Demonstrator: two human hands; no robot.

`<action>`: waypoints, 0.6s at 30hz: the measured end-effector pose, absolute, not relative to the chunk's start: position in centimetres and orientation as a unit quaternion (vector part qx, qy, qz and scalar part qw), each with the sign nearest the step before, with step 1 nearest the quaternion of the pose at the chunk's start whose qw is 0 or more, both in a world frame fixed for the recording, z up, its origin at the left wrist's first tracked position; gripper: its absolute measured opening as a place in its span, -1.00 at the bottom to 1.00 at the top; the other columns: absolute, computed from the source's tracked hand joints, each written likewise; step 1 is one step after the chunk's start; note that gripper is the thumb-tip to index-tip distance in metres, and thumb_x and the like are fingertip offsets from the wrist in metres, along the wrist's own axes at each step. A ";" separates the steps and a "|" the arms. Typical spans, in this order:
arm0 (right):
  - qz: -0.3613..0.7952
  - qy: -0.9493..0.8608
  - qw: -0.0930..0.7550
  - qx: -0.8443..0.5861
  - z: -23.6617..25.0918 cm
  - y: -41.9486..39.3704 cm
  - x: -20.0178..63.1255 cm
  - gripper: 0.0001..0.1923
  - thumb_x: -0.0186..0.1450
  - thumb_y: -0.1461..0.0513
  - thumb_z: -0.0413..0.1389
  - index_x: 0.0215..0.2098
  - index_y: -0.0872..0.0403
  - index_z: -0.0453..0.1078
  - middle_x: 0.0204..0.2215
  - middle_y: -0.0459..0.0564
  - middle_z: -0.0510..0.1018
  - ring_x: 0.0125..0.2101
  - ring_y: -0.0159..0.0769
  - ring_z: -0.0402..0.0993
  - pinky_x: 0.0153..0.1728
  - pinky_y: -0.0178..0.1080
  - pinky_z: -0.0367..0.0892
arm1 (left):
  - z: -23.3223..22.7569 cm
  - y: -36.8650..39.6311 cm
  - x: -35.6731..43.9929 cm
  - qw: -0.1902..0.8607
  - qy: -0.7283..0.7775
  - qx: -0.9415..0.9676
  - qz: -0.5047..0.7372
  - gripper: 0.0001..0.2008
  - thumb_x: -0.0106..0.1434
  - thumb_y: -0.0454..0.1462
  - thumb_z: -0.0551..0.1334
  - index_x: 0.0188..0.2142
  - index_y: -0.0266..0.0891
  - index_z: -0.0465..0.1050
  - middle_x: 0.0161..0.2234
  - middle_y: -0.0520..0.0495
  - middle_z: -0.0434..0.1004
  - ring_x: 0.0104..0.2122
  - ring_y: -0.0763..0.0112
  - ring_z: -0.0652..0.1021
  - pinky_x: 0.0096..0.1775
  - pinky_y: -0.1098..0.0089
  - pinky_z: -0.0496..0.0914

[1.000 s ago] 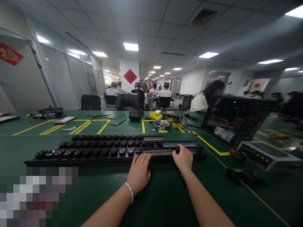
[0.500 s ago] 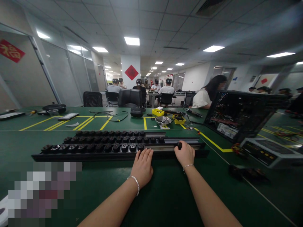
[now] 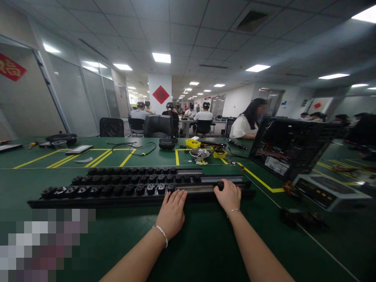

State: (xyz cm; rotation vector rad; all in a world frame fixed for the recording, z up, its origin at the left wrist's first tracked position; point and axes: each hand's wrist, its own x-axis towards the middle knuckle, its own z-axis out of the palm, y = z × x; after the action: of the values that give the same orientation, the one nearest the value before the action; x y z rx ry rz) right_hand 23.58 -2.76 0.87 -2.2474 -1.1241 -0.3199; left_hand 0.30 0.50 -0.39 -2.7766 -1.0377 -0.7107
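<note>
Head camera tilts slightly between frames; right hand shifts marginally left along the black tray, pinching a small black part.

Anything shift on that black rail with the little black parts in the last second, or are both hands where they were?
Nothing visibly changed. The left hand still lies flat against the front edge of the black rail, and the right hand still pinches the small black part on the bare stretch of track. The rows of black parts sit as before; only the camera view wobbled.
</note>
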 end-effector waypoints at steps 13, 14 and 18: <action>-0.107 -0.423 0.299 -0.849 1.0 -2.8 23.8 -0.58 0.15 0.17 -0.07 -0.04 0.11 0.28 -0.05 0.07 0.43 0.04 -0.17 0.20 0.10 -0.10 -0.11 | -0.8 0.6 0.5 0.031 -0.350 -0.902 -0.251 -0.42 0.12 -0.32 0.06 0.17 -0.18 0.08 0.16 -0.03 0.22 0.16 0.29 0.18 0.19 0.14 -0.03; -0.106 -0.422 0.300 -0.849 1.1 -2.9 23.7 -0.58 0.15 0.17 -0.07 -0.04 0.11 0.28 -0.04 0.07 0.42 0.05 -0.17 0.20 0.10 -0.10 -0.11 | -0.9 0.6 0.5 0.030 -0.350 -0.901 -0.253 -0.42 0.12 -0.32 0.06 0.17 -0.18 0.08 0.16 -0.03 0.22 0.16 0.30 0.18 0.20 0.14 -0.04; -0.096 -0.422 0.301 -0.850 1.3 -3.0 23.6 -0.57 0.16 0.18 -0.08 -0.01 0.10 0.26 -0.02 0.07 0.41 0.05 -0.17 0.19 0.10 -0.10 -0.10 | -1.1 0.7 0.5 0.031 -0.352 -0.899 -0.258 -0.42 0.12 -0.32 0.06 0.17 -0.17 0.07 0.16 -0.02 0.22 0.16 0.30 0.18 0.20 0.15 -0.04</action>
State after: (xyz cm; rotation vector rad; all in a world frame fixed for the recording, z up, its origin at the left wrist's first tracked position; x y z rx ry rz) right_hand 23.60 -2.96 1.29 -2.2534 -1.1201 -0.2544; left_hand 0.53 0.73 -1.05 -2.7715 -1.0832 -0.7938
